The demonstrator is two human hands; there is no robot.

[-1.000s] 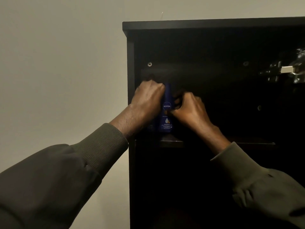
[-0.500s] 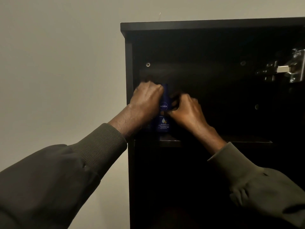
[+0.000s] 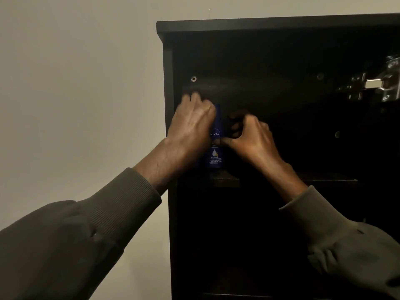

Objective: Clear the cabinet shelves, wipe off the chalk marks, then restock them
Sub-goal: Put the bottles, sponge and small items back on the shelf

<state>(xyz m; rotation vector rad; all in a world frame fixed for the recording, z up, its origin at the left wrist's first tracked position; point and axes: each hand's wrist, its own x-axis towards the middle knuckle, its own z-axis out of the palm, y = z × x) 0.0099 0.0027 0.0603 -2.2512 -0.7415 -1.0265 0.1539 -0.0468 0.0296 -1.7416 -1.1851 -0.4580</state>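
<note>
A dark blue Nivea bottle (image 3: 215, 156) stands upright at the left end of the upper shelf (image 3: 229, 181) inside a black cabinet (image 3: 259, 23). My left hand (image 3: 192, 126) is wrapped over the bottle's top and left side and hides its cap. My right hand (image 3: 253, 139) is just to the right with curled fingers, its thumb tip touching the bottle's middle. The darkness hides whether the right fingers hold anything. No chalk marks show in the dim interior.
A pale wall (image 3: 75, 83) lies left of the cabinet. A metal door hinge (image 3: 376, 85) sits on the cabinet's right inner side, and a screw (image 3: 193, 78) shows in the back panel. The compartment below the shelf is too dark to read.
My left hand's fingers have lifted slightly up over the bottle's top. My right hand's fingers have curled a little more. The bottle stays on the shelf.
</note>
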